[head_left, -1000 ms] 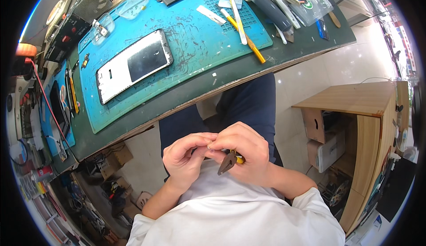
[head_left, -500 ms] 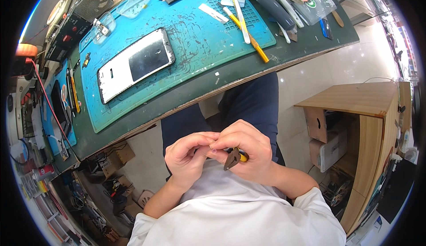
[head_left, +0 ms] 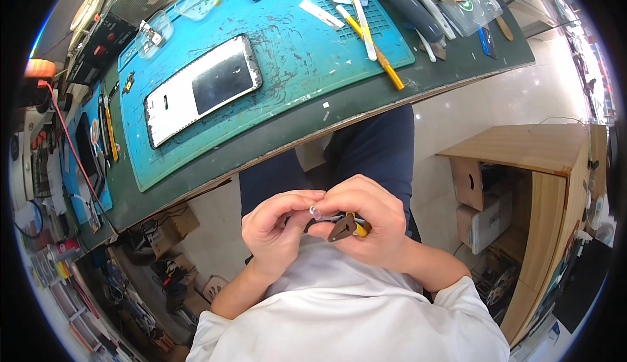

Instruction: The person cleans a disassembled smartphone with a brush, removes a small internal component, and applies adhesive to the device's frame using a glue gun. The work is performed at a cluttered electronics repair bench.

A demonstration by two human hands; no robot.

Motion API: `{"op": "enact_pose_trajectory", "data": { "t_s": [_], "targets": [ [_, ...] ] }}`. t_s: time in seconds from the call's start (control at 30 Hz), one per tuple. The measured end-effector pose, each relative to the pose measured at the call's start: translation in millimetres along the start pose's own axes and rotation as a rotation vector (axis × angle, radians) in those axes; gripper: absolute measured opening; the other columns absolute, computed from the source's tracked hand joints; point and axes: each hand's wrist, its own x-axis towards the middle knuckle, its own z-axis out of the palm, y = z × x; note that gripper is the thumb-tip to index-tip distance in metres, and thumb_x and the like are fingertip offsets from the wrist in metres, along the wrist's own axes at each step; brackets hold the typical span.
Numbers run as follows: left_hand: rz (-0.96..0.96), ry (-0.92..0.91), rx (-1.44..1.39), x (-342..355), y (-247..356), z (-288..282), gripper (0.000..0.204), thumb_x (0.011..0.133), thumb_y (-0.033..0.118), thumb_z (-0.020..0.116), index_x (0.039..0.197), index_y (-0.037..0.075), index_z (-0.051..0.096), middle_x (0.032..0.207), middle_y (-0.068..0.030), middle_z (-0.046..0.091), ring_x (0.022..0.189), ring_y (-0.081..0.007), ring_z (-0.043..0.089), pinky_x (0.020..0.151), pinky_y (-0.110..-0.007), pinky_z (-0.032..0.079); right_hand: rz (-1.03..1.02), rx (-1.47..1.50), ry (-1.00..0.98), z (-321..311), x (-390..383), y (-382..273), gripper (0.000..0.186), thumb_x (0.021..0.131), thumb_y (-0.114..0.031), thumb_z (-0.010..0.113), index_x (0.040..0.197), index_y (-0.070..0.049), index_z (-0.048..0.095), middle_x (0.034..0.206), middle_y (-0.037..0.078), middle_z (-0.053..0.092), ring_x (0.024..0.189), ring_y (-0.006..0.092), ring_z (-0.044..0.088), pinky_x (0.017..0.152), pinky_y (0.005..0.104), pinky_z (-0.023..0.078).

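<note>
Both hands meet low in front of my white shirt. My left hand (head_left: 274, 228) is closed in a pinch on a small clear, glossy piece (head_left: 315, 213), too small to identify, with the fingertips of my right hand (head_left: 375, 228) close against it. My right hand's curled fingers hold dark-jawed pliers (head_left: 341, 229) with yellow handles, the jaws pointing down and toward the left. Beyond the hands, on the blue mat (head_left: 281, 127) on the workbench, lies a white phone body (head_left: 170, 117) with a dark rectangular area.
At the mat's right are a yellow-handled tool (head_left: 388, 71), tweezers (head_left: 361, 22) and a dark cylindrical tool (head_left: 418, 12). Clear trays (head_left: 196, 2) stand at the back left, with a red lead (head_left: 72, 146) nearby. A wooden cabinet (head_left: 509, 140) stands at my right above the tiled floor.
The hands and pliers have shifted slightly rightward and upward. More of the small clear piece shows between the fingertips. The bench items appear shifted slightly with the view.
</note>
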Motion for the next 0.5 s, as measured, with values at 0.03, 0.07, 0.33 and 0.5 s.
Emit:
{"op": "enact_pose_trajectory", "data": {
  "t_s": [0.03, 0.07, 0.33, 0.5],
  "targets": [
    [0.013, -0.008, 0.002, 0.3, 0.1, 0.2, 0.016, 0.083, -0.017, 0.065, 0.094, -0.006, 0.065, 0.1, -0.0182, 0.072, 0.092, -0.0246, 0.072, 0.08, -0.032, 0.061, -0.021, -0.013, 0.0, 0.6, 0.6, 2.5, 0.029, 0.069, -0.003, 0.087, 0.092, -0.004, 0.069, 0.083, 0.007, 0.068, 0.074, 0.0223, 0.064, 0.063, 0.0306, 0.05],
    [0.007, -0.004, -0.006, -0.4, -0.9, 0.3, 0.016, 0.082, -0.017, 0.066, 0.094, -0.006, 0.065, 0.1, -0.0182, 0.072, 0.092, -0.0247, 0.072, 0.08, -0.032, 0.06, -0.042, -0.026, 0.003, 1.4, 0.5, 4.7, 0.029, 0.069, -0.003, 0.087, 0.092, -0.004, 0.069, 0.083, 0.007, 0.068, 0.073, 0.0222, 0.064, 0.063, 0.0305, 0.05],
    [0.045, 0.012, -0.009, -2.9, -4.2, 1.2, 0.016, 0.081, -0.016, 0.067, 0.093, -0.006, 0.065, 0.098, -0.0181, 0.073, 0.092, -0.0243, 0.072, 0.078, -0.031, 0.06, -0.045, 0.01, 0.028, 5.5, 1.3, 6.1, 0.026, 0.068, 0.0, 0.084, 0.089, -0.005, 0.069, 0.08, 0.006, 0.066, 0.07, 0.0205, 0.062, 0.061, 0.0296, 0.049],
    [0.078, 0.027, 0.092, -4.0, -6.2, -0.1, 0.014, 0.08, -0.014, 0.07, 0.09, -0.005, 0.065, 0.093, -0.0173, 0.073, 0.087, -0.024, 0.073, 0.074, -0.03, 0.06, -0.035, 0.064, 0.026, 7.1, 1.5, 8.7, 0.027, 0.068, 0.001, 0.084, 0.088, -0.005, 0.068, 0.08, 0.006, 0.066, 0.07, 0.0198, 0.063, 0.06, 0.0289, 0.049]
  ]
}}
